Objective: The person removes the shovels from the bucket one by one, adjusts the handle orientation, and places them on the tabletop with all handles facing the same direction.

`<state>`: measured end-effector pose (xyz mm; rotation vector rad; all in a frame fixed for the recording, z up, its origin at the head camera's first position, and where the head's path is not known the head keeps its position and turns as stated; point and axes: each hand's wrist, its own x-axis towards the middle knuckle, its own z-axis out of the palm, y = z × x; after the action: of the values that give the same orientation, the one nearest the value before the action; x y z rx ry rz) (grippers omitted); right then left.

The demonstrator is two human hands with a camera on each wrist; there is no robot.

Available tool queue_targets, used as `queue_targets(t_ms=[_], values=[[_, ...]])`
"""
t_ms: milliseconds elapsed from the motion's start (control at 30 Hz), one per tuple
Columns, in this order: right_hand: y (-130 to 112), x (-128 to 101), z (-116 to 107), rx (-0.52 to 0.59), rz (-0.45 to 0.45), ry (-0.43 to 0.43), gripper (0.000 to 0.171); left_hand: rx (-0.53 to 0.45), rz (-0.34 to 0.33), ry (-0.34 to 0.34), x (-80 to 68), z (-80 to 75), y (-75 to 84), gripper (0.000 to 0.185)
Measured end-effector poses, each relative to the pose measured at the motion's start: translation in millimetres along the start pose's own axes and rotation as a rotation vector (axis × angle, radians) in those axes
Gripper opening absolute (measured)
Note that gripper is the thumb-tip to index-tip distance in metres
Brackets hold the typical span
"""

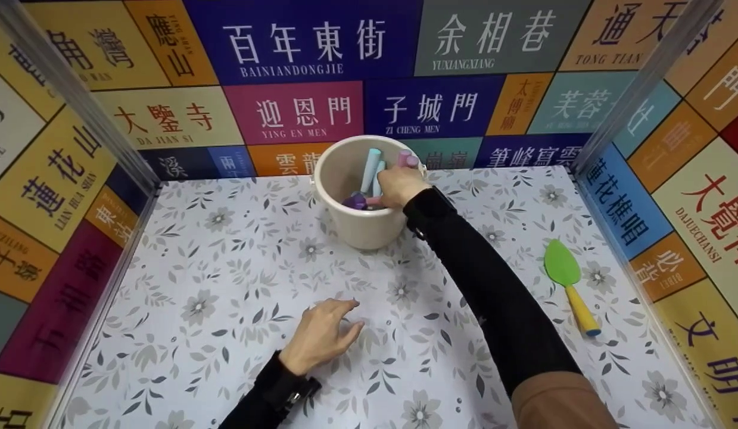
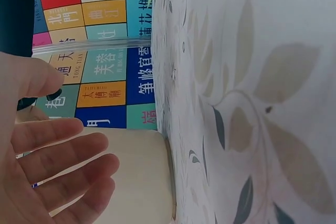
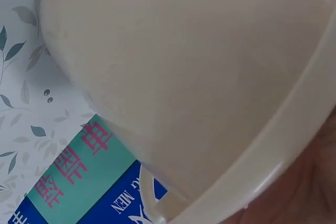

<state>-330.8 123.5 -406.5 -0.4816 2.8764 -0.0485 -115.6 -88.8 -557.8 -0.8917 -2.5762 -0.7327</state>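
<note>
I can't see the fingertips of my right hand; they dip behind the bucket rim, so any grip is unclear; the purple pieces inside are half hidden; the right wrist view cuts off the bucket, blurred.

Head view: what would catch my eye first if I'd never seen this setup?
Probably the cream bucket at the back of the floral tabletop, with pastel sticks, chalk perhaps, standing in it and the person's right hand reaching into it. Next, the bright walls of coloured sign panels around the table, and the green scoop with a yellow handle lying at the right. The left hand rests on the tabletop in front.
</note>
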Motion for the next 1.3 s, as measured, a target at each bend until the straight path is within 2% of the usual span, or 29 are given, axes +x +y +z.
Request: queue_targets(t_ms=[233, 500, 700, 867, 1100, 1300], values=[[-7.1, 3.1, 1.2, -0.019, 0.02, -0.013, 0.056, -0.01, 0.019, -0.012, -2.0, 4.6, -1.0, 0.03], [-10.4, 10.6, 6.5, -0.044, 0.07, -0.067, 0.054, -0.017, 0.043, -0.05, -2.9, 9.5, 0.8, 0.029], [-10.7, 16.1, 16.1, -0.037, 0.087, -0.031, 0.05, -0.014, 0.064, -0.077, -1.1, 13.1, 4.5, 0.03], [-10.4, 22.1, 22.9, -0.03, 0.104, -0.027, 0.048, -0.009, 0.097, -0.07, 0.7, 16.3, 7.1, 0.028], [-12.0, 25.5, 23.7, -0.012, 0.089, -0.025, 0.044, 0.007, 0.129, -0.057, 0.3, 19.7, 8.4, 0.026], [-12.8, 23.9, 21.1, -0.06, 0.062, -0.028, 0.048, -0.001, 0.141, -0.075, -0.2, 20.1, 9.7, 0.026]])
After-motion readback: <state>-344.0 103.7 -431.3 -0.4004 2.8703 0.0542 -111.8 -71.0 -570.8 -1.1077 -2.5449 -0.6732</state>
